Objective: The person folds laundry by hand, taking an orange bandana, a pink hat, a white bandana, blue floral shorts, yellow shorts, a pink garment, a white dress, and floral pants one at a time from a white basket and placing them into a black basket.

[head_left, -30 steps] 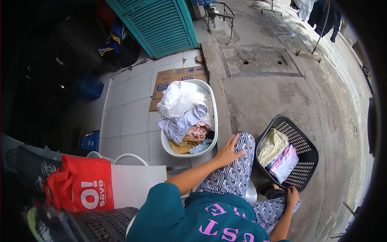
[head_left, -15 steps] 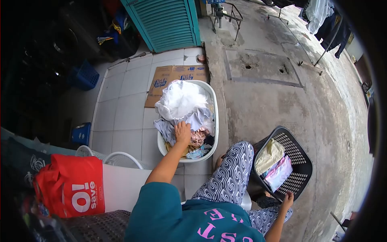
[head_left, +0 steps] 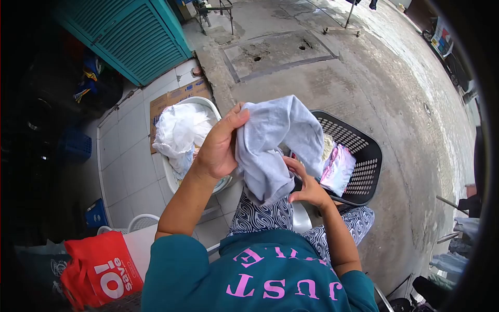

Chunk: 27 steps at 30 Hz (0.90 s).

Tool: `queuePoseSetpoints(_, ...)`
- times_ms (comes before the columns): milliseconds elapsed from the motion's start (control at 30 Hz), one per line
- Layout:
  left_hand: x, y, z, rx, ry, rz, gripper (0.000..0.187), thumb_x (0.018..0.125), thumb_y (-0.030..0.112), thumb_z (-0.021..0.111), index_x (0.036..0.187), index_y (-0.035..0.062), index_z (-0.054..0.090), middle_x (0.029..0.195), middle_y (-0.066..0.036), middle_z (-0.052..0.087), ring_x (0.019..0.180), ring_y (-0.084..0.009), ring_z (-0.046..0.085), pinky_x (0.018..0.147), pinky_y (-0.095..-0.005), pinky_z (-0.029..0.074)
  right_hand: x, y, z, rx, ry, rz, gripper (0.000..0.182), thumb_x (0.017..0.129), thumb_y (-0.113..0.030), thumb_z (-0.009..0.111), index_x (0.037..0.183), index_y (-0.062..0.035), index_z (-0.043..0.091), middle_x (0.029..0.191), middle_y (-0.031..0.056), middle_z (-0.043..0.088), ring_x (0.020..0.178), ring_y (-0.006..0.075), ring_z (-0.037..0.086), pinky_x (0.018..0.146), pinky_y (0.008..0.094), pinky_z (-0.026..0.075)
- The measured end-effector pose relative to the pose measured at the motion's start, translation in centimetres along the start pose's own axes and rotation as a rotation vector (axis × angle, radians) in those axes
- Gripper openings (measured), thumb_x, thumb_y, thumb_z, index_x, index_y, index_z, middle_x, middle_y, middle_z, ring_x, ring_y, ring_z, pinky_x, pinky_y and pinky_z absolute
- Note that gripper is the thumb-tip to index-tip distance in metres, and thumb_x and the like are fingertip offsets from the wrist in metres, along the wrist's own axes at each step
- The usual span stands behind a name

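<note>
A light grey garment [head_left: 270,135] hangs in front of me, bunched and folded over. My left hand [head_left: 221,145] grips its upper left side, thumb in front and fingers behind. My right hand [head_left: 309,187] is at the garment's lower right edge, thumb and fingers apart; some fingertips touch or pass behind the fabric. Left of me stands a white tub [head_left: 210,104] heaped with white cloth [head_left: 184,127] and other laundry. On my right, a black basket [head_left: 364,179] contains a folded pink and white cloth [head_left: 339,169] and a cream cloth [head_left: 327,148], partly hidden by the grey garment.
Flattened cardboard [head_left: 156,112] lies under the tub on white tiles [head_left: 127,158]. A red bag [head_left: 101,268] stands at lower left. A teal louvred door [head_left: 138,39] is at the back, and a metal stand [head_left: 215,10] is behind on the concrete.
My left hand has lifted the grey garment out of the tub and in front of me. My right hand has come from the basket's rim to the garment. The view has turned right.
</note>
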State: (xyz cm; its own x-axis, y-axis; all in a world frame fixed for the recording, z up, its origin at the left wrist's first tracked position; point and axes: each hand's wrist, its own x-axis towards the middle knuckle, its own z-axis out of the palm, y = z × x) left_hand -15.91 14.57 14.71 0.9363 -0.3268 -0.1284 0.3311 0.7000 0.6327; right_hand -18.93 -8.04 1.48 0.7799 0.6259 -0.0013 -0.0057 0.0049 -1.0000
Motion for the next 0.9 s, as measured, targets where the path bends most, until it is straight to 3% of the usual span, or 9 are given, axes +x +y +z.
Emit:
queuePoseSetpoints(67, 1.5, -0.3, 1.7, -0.138, -0.007, 0.077, 0.028, 0.089, 0.022, 0.048, 0.109, 0.0022, 0.051, 0.102, -0.007, 0.059, 0.093, -0.0152, 0.058, 0.084, -0.0285, 0.046, 0.0, 0.7, 1.6, 0.156, -0.007, 0.025, 0.094, 0.054, -0.026, 0.081, 0.13, 0.0003, 0.033, 0.128, 0.0126, 0.041, 0.12, 0.0203, 0.036, 0.102, 0.0322, 0.024)
queuePoseSetpoints(167, 4.2, -1.4, 2.3, -0.18, -0.066, 0.103, 0.034, 0.088, 0.025, 0.05, 0.111, -0.0004, 0.05, 0.104, -0.007, 0.059, 0.094, -0.0166, 0.058, 0.086, -0.0286, 0.045, 0.0, 0.1, 2.6, 0.451, 0.107, 0.201, 0.056, 0.073, -0.016, 0.069, 0.12, -0.0003, 0.044, 0.112, 0.0063, 0.054, 0.106, 0.014, 0.048, 0.094, 0.0283, 0.033)
queuePoseSetpoints(367, 6.9, -9.6, -3.9, 0.804, 0.3, 0.296, 0.037, 0.087, 0.029, 0.051, 0.115, 0.007, 0.043, 0.107, -0.005, 0.052, 0.101, -0.0162, 0.049, 0.085, -0.0301, 0.038, -1.8, 0.7, 1.0, 0.805, 0.556, 0.129, 0.043, 0.078, -0.013, 0.063, 0.116, -0.0031, 0.045, 0.105, 0.0054, 0.055, 0.097, 0.015, 0.052, 0.089, 0.0307, 0.039)
queuePoseSetpoints(433, 4.7, -11.4, -3.4, 0.876, -0.03, -0.049, 0.042, 0.085, 0.026, 0.054, 0.119, 0.0065, 0.04, 0.106, -0.006, 0.053, 0.098, -0.0157, 0.05, 0.084, -0.0296, 0.039, -1.9, 0.9, -0.1, 0.918, 0.616, 0.102, 0.04, 0.08, -0.015, 0.061, 0.115, -0.0054, 0.044, 0.102, 0.0068, 0.056, 0.091, 0.0152, 0.055, 0.081, 0.0298, 0.046)
queuePoseSetpoints(533, 1.9, -14.8, -2.8, 1.294, -0.213, 0.041, 0.047, 0.077, 0.024, 0.065, 0.112, 0.0049, 0.041, 0.099, -0.007, 0.053, 0.094, -0.0184, 0.052, 0.08, -0.0306, 0.041, -1.7, 1.9, -1.1, 0.947, 0.651, -0.014, 0.031, 0.083, -0.021, 0.057, 0.11, -0.0077, 0.047, 0.099, 0.0055, 0.056, 0.085, 0.0145, 0.056, 0.079, 0.0301, 0.046)
queuePoseSetpoints(633, 0.4, -16.8, -2.2, 1.625, -0.234, 0.393, 0.056, 0.064, 0.025, 0.074, 0.104, 0.0047, 0.042, 0.096, -0.01, 0.051, 0.088, -0.0252, 0.052, 0.074, -0.0322, 0.041, -2.0, 0.1, -1.2, 1.19, 0.656, 0.043, 0.024, 0.084, -0.022, 0.055, 0.103, -0.0081, 0.05, 0.094, 0.0039, 0.056, 0.085, 0.0133, 0.056, 0.078, 0.0293, 0.046)
queuePoseSetpoints(700, -0.5, -17.6, -1.9, 1.731, -0.104, 0.909, 0.061, 0.058, 0.026, 0.078, 0.101, 0.0053, 0.041, 0.097, -0.012, 0.047, 0.087, -0.0294, 0.049, 0.076, -0.0352, 0.039, -1.8, 0.2, -1.1, 1.187, 0.715, 0.044, 0.018, 0.084, -0.024, 0.055, 0.094, -0.0087, 0.052, 0.088, 0.0032, 0.057, 0.083, 0.0126, 0.056, 0.075, 0.0289, 0.045)
queuePoseSetpoints(767, -1.8, -19.3, -3.2, 1.698, -0.101, 0.902, 0.062, 0.059, 0.025, 0.077, 0.103, 0.0056, 0.039, 0.098, -0.014, 0.045, 0.09, -0.03, 0.047, 0.079, -0.0373, 0.037, -1.6, 1.4, -1.5, 1.104, 0.71, -0.064, 0.015, 0.084, -0.023, 0.056, 0.088, -0.0089, 0.052, 0.085, 0.003, 0.058, 0.08, 0.0123, 0.056, 0.072, 0.0276, 0.045)
queuePoseSetpoints(900, -2.2, -21.8, -4.6, 1.584, 0.005, 0.497, 0.06, 0.06, 0.018, 0.078, 0.101, 0.0024, 0.037, 0.096, -0.016, 0.044, 0.091, -0.0303, 0.046, 0.08, -0.0374, 0.037, -1.6, -0.1, -2.0, 1.079, 0.792, -0.146, 0.009, 0.085, -0.017, 0.055, 0.082, -0.0101, 0.051, 0.079, 0.0007, 0.059, 0.069, 0.0092, 0.057, 0.061, 0.0241, 0.048)
